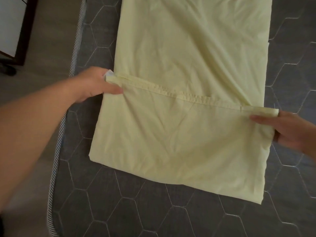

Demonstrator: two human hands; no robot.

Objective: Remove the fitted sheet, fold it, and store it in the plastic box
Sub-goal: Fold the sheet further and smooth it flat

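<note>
A pale yellow fitted sheet, folded into a long strip, lies flat on a bare dark grey mattress quilted in hexagons, nearer the mattress's left edge than its right. Its near end is turned over onto itself, and a gathered elastic hem runs slantwise across the strip from one hand to the other. The person's left hand pinches the hem's left end, thumb on top and fingers curled beneath, beside a small white tag. The right hand, somewhat blurred, grips the hem's right end, fingers closed over the fabric's edge. The cloth is softly creased. Past the mattress's striped left edge are tan floor and dark-framed furniture.
</note>
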